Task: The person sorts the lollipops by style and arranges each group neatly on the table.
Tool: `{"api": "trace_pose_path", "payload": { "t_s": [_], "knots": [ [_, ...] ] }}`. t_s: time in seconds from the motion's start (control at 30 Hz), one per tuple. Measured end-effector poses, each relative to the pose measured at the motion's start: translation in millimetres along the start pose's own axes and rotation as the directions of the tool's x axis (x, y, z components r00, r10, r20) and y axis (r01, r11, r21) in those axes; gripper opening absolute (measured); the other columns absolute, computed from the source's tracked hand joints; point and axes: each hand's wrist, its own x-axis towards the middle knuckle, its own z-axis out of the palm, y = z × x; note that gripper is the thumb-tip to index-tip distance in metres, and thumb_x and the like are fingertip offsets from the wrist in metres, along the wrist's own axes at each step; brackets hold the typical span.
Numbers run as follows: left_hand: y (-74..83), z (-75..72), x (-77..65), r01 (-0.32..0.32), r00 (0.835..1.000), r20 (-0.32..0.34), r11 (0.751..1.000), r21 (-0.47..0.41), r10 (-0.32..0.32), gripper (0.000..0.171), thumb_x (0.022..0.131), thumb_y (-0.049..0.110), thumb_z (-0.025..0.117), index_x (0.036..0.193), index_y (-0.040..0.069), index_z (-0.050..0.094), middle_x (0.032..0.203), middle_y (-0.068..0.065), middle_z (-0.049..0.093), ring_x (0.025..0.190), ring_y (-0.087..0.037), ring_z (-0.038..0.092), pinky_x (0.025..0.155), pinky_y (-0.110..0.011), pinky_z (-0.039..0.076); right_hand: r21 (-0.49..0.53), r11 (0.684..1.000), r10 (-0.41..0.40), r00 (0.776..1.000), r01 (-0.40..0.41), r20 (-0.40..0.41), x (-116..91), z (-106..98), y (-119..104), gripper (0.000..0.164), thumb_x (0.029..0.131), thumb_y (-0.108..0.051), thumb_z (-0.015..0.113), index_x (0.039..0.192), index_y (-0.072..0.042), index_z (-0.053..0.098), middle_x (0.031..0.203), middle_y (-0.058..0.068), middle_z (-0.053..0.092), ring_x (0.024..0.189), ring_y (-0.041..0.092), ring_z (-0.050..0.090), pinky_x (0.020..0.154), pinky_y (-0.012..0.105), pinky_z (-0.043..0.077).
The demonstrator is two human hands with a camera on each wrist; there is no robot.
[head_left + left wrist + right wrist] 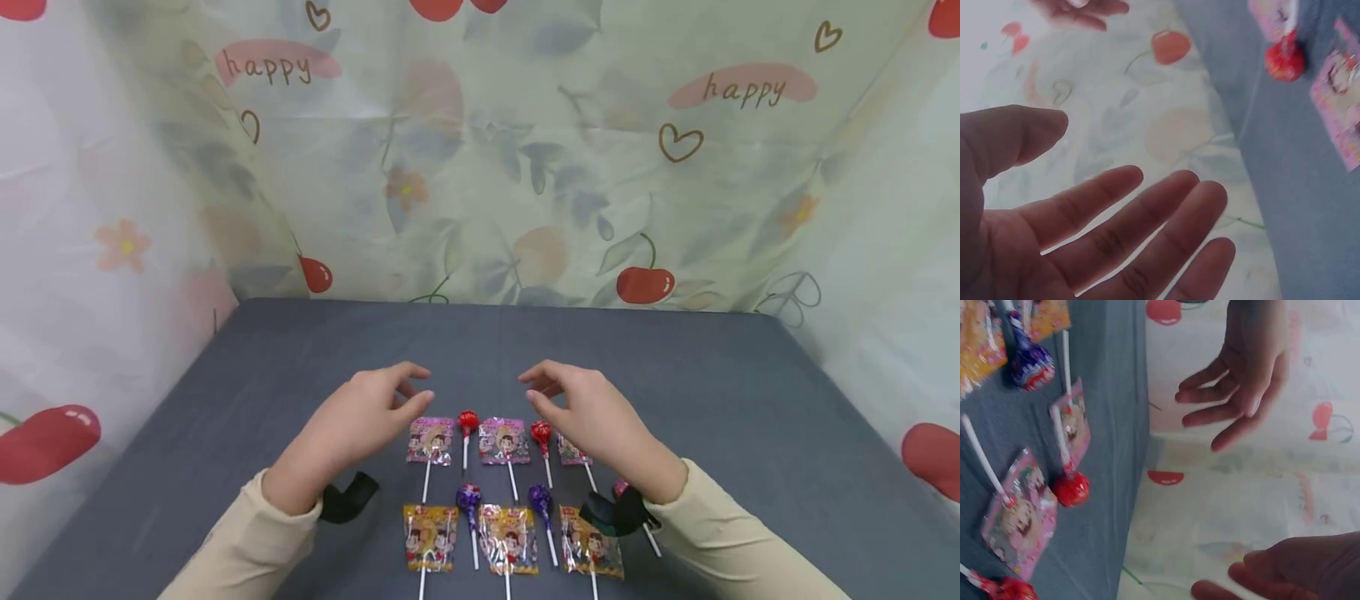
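My left hand (372,414) hovers above the table near a pink-wrapped flat lollipop (431,441), fingers loosely bent and nothing in them. Opposite it, my right hand (590,412) hangs over another pink-packet lollipop (572,450) and partly covers it; it too holds nothing. Between the hands lie a red round lollipop (468,422), a middle pink packet lollipop (504,442) and a second red lollipop (541,434). In the left wrist view the left fingers (1166,231) are spread apart. The right wrist view shows the right hand (1297,569) only in part.
A nearer row has yellow-packet lollipops (431,539) and purple round lollipops (468,498). One more lollipop (651,540) is mostly hidden by the right wrist's black strap (618,512). Patterned curtains (495,167) enclose the dark grey table (300,333) at back and sides.
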Motion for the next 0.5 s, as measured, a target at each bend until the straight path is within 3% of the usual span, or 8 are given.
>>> {"api": "trace_pose_path", "payload": {
  "t_s": [0.1, 0.17, 0.23, 0.33, 0.4, 0.5],
  "knots": [
    [-8.1, -9.2, 2.1, -0.020, 1.000, -0.003, 0.996, -0.088, 0.020, 0.040, 0.098, 0.040, 0.055, 0.131, 0.019, 0.056, 0.110, -0.003, 0.067, 0.091, -0.016, 0.064, 0.071, -0.035, 0.054, 0.080, 0.995, -0.059, 0.998, 0.057, 0.027, 12.2, -4.2, 6.0, 0.019, 0.095, -0.021, 0.063, 0.114, -0.018, 0.065, 0.109, 0.000, 0.069, 0.099, 0.018, 0.065, 0.080, 0.039, 0.056],
    [-13.3, -13.0, 4.4, -0.044, 0.999, 0.021, 0.979, -0.201, 0.049, 0.040, 0.099, 0.038, 0.053, 0.133, 0.016, 0.054, 0.113, -0.006, 0.066, 0.094, -0.017, 0.064, 0.077, -0.037, 0.056, 0.151, 0.986, -0.086, 0.994, 0.075, 0.067, 21.6, -4.7, 10.8, 0.022, 0.095, -0.021, 0.062, 0.117, -0.017, 0.064, 0.113, 0.002, 0.067, 0.102, 0.020, 0.065, 0.082, 0.039, 0.056],
    [-18.3, -15.0, 6.9, -0.062, 0.994, 0.061, 0.941, -0.333, 0.087, 0.041, 0.101, 0.035, 0.051, 0.135, 0.012, 0.050, 0.114, -0.009, 0.066, 0.096, -0.019, 0.065, 0.084, -0.040, 0.056, 0.219, 0.972, -0.105, 0.988, 0.078, 0.114, 31.3, -3.7, 16.9, 0.025, 0.096, -0.021, 0.062, 0.120, -0.017, 0.062, 0.118, 0.003, 0.065, 0.104, 0.021, 0.064, 0.085, 0.039, 0.056],
    [-24.3, -15.2, 11.1, -0.052, 0.983, 0.129, 0.865, -0.498, 0.133, 0.044, 0.102, 0.033, 0.049, 0.138, 0.007, 0.046, 0.118, -0.014, 0.065, 0.101, -0.022, 0.066, 0.096, -0.042, 0.052, 0.289, 0.955, -0.128, 0.974, 0.070, 0.189, 44.2, 0.8, 27.4, 0.030, 0.096, -0.024, 0.062, 0.124, -0.016, 0.059, 0.121, 0.007, 0.063, 0.105, 0.022, 0.063, 0.086, 0.040, 0.056],
    [-28.1, -13.1, 14.0, -0.031, 0.978, 0.158, 0.844, -0.536, 0.136, 0.045, 0.102, 0.034, 0.048, 0.138, 0.006, 0.044, 0.120, -0.015, 0.064, 0.105, -0.024, 0.065, 0.098, -0.042, 0.051, 0.312, 0.948, -0.138, 0.960, 0.057, 0.242, 51.3, 5.3, 34.5, 0.032, 0.096, -0.025, 0.062, 0.126, -0.016, 0.057, 0.123, 0.010, 0.061, 0.105, 0.022, 0.063, 0.088, 0.040, 0.055],
    [-35.0, -8.4, 18.6, 0.001, 0.976, 0.184, 0.842, -0.539, 0.116, 0.047, 0.102, 0.035, 0.047, 0.139, 0.006, 0.043, 0.125, -0.018, 0.061, 0.113, -0.029, 0.061, 0.101, -0.044, 0.049, 0.320, 0.947, -0.149, 0.933, 0.038, 0.328, 59.5, 13.0, 42.8, 0.036, 0.095, -0.026, 0.063, 0.127, -0.012, 0.056, 0.124, 0.014, 0.060, 0.107, 0.024, 0.062, 0.090, 0.042, 0.053]
  ]
}}
